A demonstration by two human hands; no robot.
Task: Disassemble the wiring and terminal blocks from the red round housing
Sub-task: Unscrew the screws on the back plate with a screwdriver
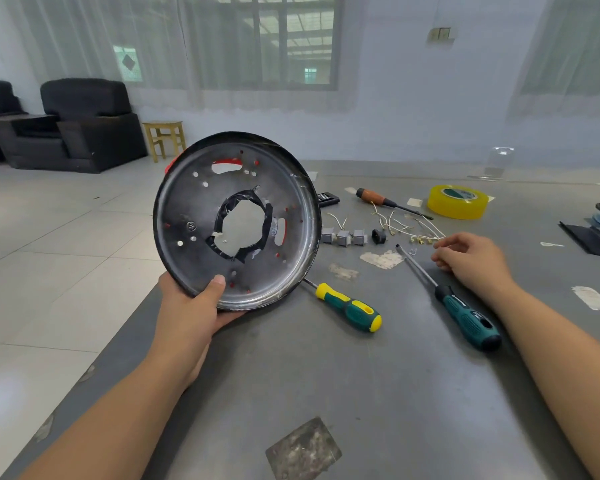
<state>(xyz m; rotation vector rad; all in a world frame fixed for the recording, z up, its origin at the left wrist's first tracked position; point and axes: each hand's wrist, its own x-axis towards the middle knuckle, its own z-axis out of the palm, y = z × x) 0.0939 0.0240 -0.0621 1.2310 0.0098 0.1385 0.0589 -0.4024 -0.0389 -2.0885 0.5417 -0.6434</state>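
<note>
Soft daylight from the curtained barred window (267, 43) at top centre; shadows faint, mild sheen on the grey tabletop (326, 375). Sharp centre, fisheye bending at frame edges.

Housing (201, 216): dull scuffed metal inside, red paint at the holes, shiny rim. Table (378, 393): matt grey, worn patches. Screwdriver (352, 308): glossy green-yellow plastic handle, metal shaft. Tape roll (457, 201): glossy yellow plastic. Stool (163, 136): bare wood.

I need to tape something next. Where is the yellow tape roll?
In the head view the yellow tape roll lies flat on the grey table, far right, just beyond the orange-handled screwdriver.
</note>
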